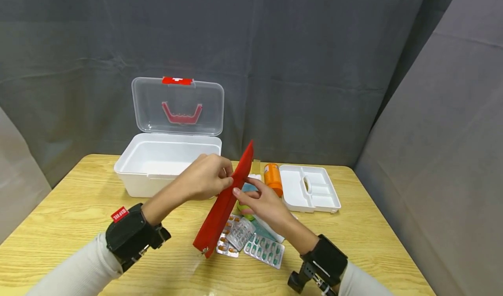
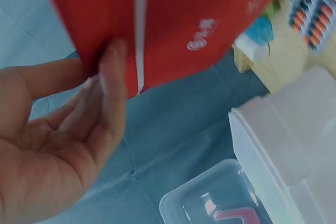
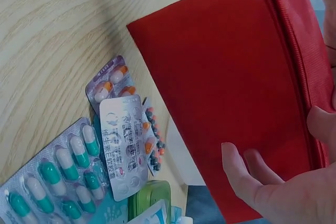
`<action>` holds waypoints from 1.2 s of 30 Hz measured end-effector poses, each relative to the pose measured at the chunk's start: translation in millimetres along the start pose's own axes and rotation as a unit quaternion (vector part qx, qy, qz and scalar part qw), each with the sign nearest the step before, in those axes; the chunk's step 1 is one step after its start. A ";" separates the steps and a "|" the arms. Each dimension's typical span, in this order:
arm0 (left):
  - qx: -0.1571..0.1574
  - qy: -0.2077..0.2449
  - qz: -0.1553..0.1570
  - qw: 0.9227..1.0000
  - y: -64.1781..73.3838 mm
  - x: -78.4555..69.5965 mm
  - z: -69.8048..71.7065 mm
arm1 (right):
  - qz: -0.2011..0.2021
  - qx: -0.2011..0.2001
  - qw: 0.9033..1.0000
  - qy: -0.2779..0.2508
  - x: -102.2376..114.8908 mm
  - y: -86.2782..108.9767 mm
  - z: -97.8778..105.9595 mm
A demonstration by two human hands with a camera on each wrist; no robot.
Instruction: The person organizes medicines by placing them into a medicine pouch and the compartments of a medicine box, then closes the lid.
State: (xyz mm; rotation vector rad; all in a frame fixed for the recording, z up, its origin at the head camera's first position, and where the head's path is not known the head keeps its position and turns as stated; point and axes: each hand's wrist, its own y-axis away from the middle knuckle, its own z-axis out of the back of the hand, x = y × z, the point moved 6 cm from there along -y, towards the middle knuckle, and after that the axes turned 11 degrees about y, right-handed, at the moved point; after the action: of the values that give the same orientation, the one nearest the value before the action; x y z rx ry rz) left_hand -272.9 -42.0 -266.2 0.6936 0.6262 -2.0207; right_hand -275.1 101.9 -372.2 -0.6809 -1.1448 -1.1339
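A red zipper pouch (image 1: 220,215) is held up on edge above the table between both hands. My left hand (image 1: 206,176) pinches its upper edge, with thumb and fingers on either side of the fabric in the left wrist view. My right hand (image 1: 267,202) grips the other side, its thumb by the zipper (image 3: 294,56) and its fingertips against the flat red face. White print shows on the pouch's side in the left wrist view. Below the right hand lie a blister pack of green-and-white capsules (image 1: 264,250), a silver blister pack (image 1: 240,234) and one with orange capsules (image 1: 227,249).
Behind the left hand stands a white box (image 1: 145,180) with its clear lid (image 1: 153,108) raised. An orange pill bottle (image 1: 273,178) and a white divided tray (image 1: 292,195) are at the back right. A green item (image 3: 152,195) lies beside the blister packs.
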 end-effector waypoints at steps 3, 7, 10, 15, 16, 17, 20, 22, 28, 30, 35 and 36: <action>0.003 0.024 0.027 0.999 0.8 3.0 -2.6 | 0.000 0.008 1.000 -0.009 -0.2 -0.4 -1.1; 0.007 0.043 0.033 0.998 1.0 4.6 -7.1 | 0.004 0.027 0.999 -0.025 -0.3 -0.2 -3.4; 0.007 0.040 0.032 0.999 0.7 5.6 -9.5 | 0.008 0.049 0.998 -0.041 -0.1 0.5 -5.9; 0.004 0.038 0.031 0.999 0.0 7.7 -13.5 | 0.012 0.071 0.996 -0.048 -0.1 2.6 -8.6; 0.005 0.041 0.032 0.999 0.0 8.5 -14.4 | 0.013 0.072 0.996 -0.046 -0.2 2.7 -9.0; 0.006 0.041 0.032 0.999 -0.1 9.0 -15.1 | 0.015 0.075 0.996 -0.045 -0.2 2.9 -9.4; 0.009 0.036 0.033 0.999 0.4 10.9 -16.0 | 0.025 0.086 0.995 -0.048 0.4 2.7 -11.4; 0.010 0.030 0.030 0.999 0.7 11.4 -15.8 | 0.034 0.092 0.994 -0.052 1.3 2.5 -12.6; 0.007 0.005 0.024 1.000 3.8 13.3 -12.9 | 0.042 0.095 0.993 -0.056 -0.7 -0.5 -18.0; -0.001 -0.011 0.027 1.000 6.0 14.5 -10.0 | 0.035 0.091 0.994 -0.051 -2.5 -1.1 -19.7; -0.013 -0.048 0.031 0.998 11.3 15.9 -0.4 | 0.027 0.083 0.995 -0.044 -3.9 -1.5 -24.7; -0.013 -0.051 0.034 0.998 12.1 16.1 1.0 | 0.026 0.082 0.995 -0.042 -4.2 -1.5 -26.0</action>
State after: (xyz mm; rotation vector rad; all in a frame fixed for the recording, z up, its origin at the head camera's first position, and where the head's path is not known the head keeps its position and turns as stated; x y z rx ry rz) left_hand -270.1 -57.7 -278.4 0.5855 0.5611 -1.9685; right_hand -267.5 79.9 -384.5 -0.6307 -1.2694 -0.9636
